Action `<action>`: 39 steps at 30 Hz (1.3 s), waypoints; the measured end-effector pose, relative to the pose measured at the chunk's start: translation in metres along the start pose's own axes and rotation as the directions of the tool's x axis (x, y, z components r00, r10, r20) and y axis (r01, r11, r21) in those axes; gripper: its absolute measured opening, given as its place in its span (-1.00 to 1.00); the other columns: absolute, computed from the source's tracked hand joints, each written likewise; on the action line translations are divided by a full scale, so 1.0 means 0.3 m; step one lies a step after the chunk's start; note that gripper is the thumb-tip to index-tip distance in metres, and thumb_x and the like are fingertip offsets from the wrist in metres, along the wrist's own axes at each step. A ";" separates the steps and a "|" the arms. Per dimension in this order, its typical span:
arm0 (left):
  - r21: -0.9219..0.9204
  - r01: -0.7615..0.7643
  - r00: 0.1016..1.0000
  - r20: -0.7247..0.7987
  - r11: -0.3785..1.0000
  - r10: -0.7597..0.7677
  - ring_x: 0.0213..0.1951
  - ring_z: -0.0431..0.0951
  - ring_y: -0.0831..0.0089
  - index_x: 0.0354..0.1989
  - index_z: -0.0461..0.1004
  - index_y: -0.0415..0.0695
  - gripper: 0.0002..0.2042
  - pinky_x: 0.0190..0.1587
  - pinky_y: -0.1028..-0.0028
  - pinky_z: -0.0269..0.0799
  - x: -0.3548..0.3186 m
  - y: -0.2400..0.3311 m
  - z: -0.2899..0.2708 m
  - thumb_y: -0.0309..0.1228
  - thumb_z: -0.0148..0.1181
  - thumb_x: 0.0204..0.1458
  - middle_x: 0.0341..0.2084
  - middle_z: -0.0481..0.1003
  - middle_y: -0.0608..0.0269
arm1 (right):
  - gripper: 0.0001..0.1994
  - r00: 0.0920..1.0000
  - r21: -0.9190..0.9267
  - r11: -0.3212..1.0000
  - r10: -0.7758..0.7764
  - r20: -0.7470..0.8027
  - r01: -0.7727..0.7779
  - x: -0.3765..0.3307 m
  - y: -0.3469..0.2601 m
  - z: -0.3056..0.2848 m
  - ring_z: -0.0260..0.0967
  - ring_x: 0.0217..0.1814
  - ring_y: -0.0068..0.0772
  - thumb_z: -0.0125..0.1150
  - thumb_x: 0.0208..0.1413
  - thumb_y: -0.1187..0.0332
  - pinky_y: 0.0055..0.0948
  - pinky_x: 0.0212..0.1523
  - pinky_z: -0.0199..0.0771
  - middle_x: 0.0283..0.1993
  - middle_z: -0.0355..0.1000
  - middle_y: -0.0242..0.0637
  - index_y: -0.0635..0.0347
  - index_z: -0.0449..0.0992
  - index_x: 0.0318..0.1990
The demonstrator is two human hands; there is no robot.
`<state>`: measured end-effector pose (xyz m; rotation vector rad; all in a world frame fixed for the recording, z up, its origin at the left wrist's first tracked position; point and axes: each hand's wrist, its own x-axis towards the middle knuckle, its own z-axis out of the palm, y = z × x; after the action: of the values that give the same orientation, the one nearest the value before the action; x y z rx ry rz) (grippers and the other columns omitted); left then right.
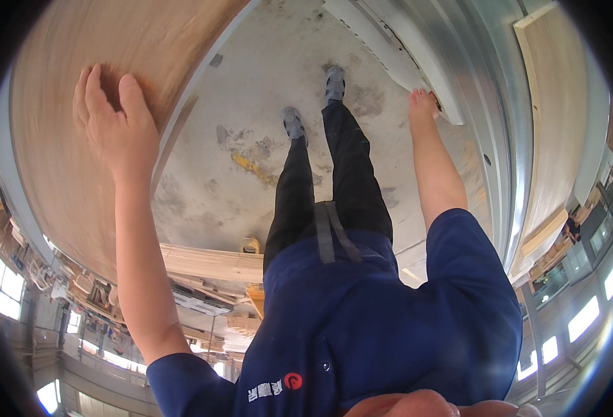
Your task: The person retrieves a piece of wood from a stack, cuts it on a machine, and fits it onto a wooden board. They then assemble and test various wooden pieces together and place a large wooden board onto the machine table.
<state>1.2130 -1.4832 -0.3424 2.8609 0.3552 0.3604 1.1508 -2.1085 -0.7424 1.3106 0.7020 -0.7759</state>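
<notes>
My left hand lies on a broad wooden panel at the left, its thumb apart from the fingers and nothing held. At the right, my right hand is down beside the end of a long pale metal rail. A small dark part shows at the edge of that hand. The fingers there look small and bunched, and whether they grip the dark part cannot be made out.
A grey metal frame runs along my right, with another wooden panel beyond it. The stained concrete floor lies between the two sides. Behind me are stacked boards and a small yellow thing.
</notes>
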 end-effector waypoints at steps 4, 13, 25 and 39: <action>0.010 0.030 0.999 -0.025 1.000 -0.030 0.41 0.21 -0.02 0.29 0.39 -0.28 -0.44 0.44 0.13 0.09 -0.024 -0.042 -0.023 -0.11 0.11 0.26 0.35 0.33 -0.07 | -0.61 0.917 0.997 -0.043 0.397 -0.046 0.069 0.001 0.103 -0.202 0.45 0.25 0.05 0.02 0.35 0.21 -0.10 0.21 0.47 0.42 0.30 -0.10 0.16 0.46 0.24; 0.028 -0.010 1.000 -0.026 1.000 0.010 0.42 0.18 -0.05 0.28 0.39 -0.26 -0.46 0.47 0.05 0.01 -0.021 -0.032 0.007 -0.13 0.12 0.25 0.36 0.33 -0.06 | -0.51 0.837 0.942 -0.208 0.534 -0.116 0.263 -0.176 0.604 -0.545 0.39 0.35 0.12 0.00 0.36 0.03 -0.06 0.28 0.44 0.61 0.03 -0.05 0.21 0.48 0.23; 0.086 0.000 1.000 -0.006 0.996 0.001 0.43 0.19 -0.08 0.30 0.38 -0.27 -0.49 0.48 0.03 0.03 -0.017 -0.002 -0.022 -0.22 0.10 0.26 0.38 0.30 -0.10 | -0.58 0.972 0.973 -0.106 0.140 -0.189 0.204 -0.249 0.730 -0.559 0.54 0.09 0.25 0.06 0.27 0.22 0.00 0.14 0.56 0.46 0.18 0.27 0.39 0.53 0.10; 0.113 0.032 0.999 0.033 0.993 -0.036 0.45 0.13 -0.06 0.30 0.34 -0.24 -0.47 0.47 -0.03 -0.01 0.017 0.029 -0.054 -0.22 0.13 0.20 0.40 0.26 -0.05 | -0.32 0.913 -0.298 -0.897 -0.381 0.149 -0.326 -0.588 0.175 -0.045 0.55 0.08 -0.01 -0.06 0.40 -0.20 -0.01 0.04 0.63 0.20 0.46 0.00 0.33 0.38 0.27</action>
<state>1.2151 -1.4869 -0.3238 2.9626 0.4295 0.2923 1.0933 -2.0732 -0.5707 -1.2686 1.3107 0.6904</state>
